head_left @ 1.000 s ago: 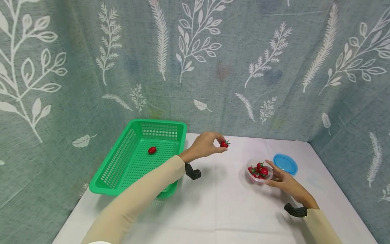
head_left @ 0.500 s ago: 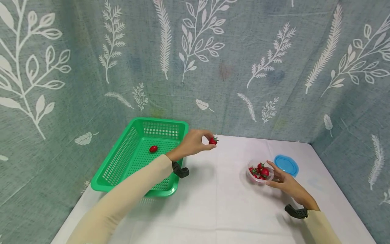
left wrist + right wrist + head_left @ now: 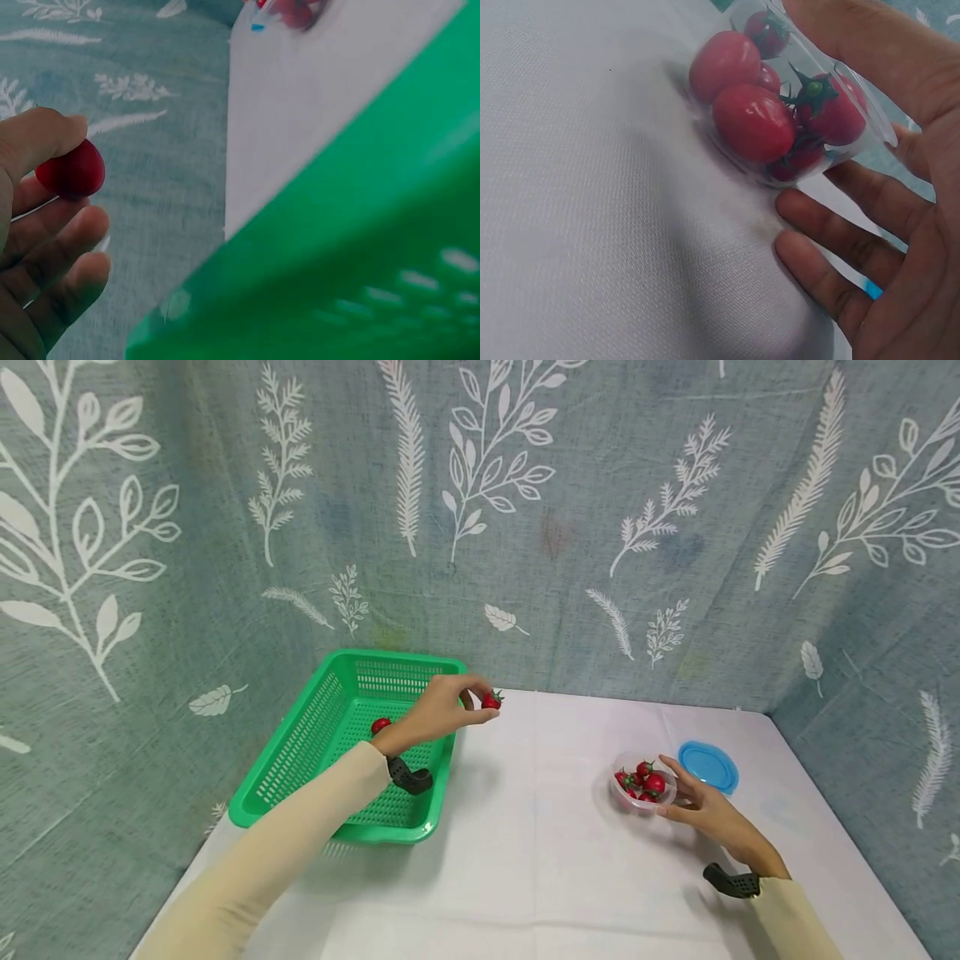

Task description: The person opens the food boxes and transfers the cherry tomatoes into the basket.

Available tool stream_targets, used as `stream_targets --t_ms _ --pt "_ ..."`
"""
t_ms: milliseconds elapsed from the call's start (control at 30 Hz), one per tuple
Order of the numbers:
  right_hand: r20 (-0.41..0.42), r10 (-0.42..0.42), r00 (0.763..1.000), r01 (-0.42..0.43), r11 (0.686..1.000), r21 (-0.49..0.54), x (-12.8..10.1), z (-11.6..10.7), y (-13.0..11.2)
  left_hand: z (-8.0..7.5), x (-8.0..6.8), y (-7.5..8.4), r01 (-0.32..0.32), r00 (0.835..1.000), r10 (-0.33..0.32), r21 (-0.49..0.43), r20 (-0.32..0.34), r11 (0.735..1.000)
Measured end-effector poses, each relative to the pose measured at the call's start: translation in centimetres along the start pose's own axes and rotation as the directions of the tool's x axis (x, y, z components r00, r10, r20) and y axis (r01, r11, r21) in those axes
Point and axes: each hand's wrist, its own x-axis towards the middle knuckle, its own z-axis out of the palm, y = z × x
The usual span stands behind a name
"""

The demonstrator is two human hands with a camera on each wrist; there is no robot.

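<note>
My left hand (image 3: 441,710) pinches a red cherry tomato (image 3: 491,701) with a green stem top between thumb and fingers, above the right rim of the green plastic basket (image 3: 242,810). In the left wrist view the held tomato (image 3: 71,169) shows its smooth red side. One cherry tomato (image 3: 379,724) lies in the basket, partly behind my left wrist. On the right, my right hand (image 3: 705,814) grips the side of a clear plastic container (image 3: 636,807) standing on the table. Several cherry tomatoes (image 3: 754,124) fill it, some with green stems.
Behind the container a blue lid (image 3: 708,766) lies on the white tablecloth (image 3: 540,860). A grey-green curtain (image 3: 540,568) with white leaf prints rises at the back and both sides of the table.
My left hand has carried the cherry tomato leftward, from the middle of the table to the basket's right rim. The right hand keeps its hold on the container.
</note>
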Motion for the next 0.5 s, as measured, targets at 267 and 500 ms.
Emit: stream_targets --t_ms 267,500 --pt "0.001 -0.029 1.000 0.029 0.999 0.032 0.0 0.1 0.4 -1.7 -1.8 -1.9 0.031 0.999 -0.032 -0.039 -0.042 0.999" --pt "0.005 -0.048 0.999 0.048 0.997 0.056 0.0 0.1 0.6 -3.1 -3.6 -4.1 0.056 0.995 -0.057 -0.011 -0.077 0.998"
